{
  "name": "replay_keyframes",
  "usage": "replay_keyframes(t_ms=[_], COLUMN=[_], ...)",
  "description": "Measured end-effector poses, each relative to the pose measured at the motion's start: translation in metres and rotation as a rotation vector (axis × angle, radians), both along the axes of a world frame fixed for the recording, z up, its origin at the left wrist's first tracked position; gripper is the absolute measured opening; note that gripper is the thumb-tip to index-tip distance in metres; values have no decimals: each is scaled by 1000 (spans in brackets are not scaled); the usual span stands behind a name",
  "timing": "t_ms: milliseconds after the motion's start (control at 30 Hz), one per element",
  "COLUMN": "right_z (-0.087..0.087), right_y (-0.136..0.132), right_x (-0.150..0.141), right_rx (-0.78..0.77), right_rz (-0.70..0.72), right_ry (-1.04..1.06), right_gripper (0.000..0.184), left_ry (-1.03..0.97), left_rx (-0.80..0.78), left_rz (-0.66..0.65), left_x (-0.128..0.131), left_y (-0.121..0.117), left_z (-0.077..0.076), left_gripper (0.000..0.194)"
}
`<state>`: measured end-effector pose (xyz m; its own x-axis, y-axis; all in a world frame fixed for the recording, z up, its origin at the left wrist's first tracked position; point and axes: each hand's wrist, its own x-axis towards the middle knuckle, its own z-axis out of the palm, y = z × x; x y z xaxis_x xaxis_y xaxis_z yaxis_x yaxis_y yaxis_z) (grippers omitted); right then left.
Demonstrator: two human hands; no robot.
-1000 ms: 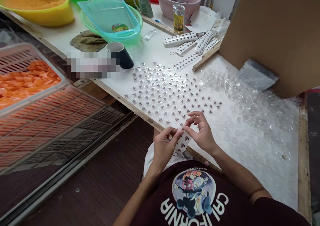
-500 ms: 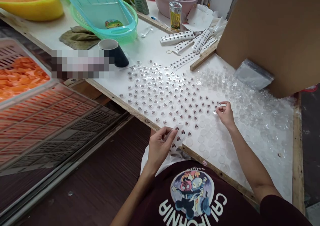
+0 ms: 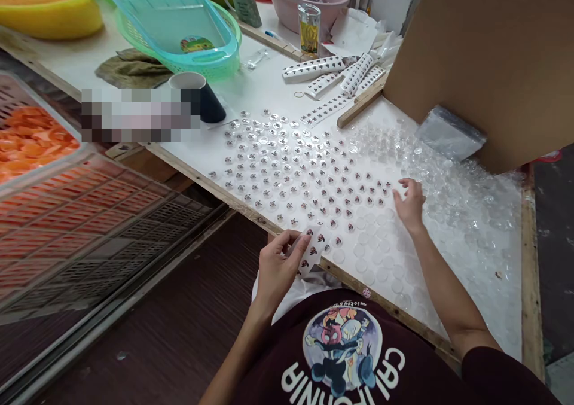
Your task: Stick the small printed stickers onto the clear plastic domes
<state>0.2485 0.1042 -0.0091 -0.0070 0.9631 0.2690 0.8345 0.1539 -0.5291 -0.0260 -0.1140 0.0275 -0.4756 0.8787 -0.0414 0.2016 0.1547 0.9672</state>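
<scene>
Between thumb and fingers, my left hand (image 3: 280, 261) pinches a sticker sheet (image 3: 313, 250) printed with small dark figures, at the table's front edge. My right hand (image 3: 409, 203) is over the table with its fingers apart and nothing visible in them. Just left of it lie many clear round discs bearing stickers (image 3: 287, 166), spread in loose rows. Plain clear discs (image 3: 381, 255) lie between my two hands, nearer the edge. A heap of loose clear discs (image 3: 466, 195) covers the table to the right of my right hand.
Sticker rolls and strips (image 3: 314, 69) lie at the back beside a wooden strip (image 3: 363, 103). A cardboard box (image 3: 484, 64) stands at the right. A dark cup (image 3: 210, 103), a glass (image 3: 309, 31) and a teal basket (image 3: 179, 28) stand farther back. A crate (image 3: 89, 207) with orange pieces is at the left.
My right hand has opened from a pinch and moved slightly right, away from the stickered discs. My left hand still holds the sticker sheet. The view has shifted a little.
</scene>
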Motion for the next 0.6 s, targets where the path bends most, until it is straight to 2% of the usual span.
replay_keyframes(t_ms=[100,233,600], right_z=[9,14,3], right_y=[25,45,48], right_x=[36,61,42], right_rx=[-109,-240,-293], right_rz=[-108,-79,-56], right_ry=[114,134,-82], right_gripper=[18,13,1], left_ry=[-30,-12,-3], left_rx=[-14,11,2], left_rz=[0,-4,-1], left_x=[-2,0,-1], left_y=[-1,1,2], left_z=[-1,-2,2], left_gripper=[25,24,24])
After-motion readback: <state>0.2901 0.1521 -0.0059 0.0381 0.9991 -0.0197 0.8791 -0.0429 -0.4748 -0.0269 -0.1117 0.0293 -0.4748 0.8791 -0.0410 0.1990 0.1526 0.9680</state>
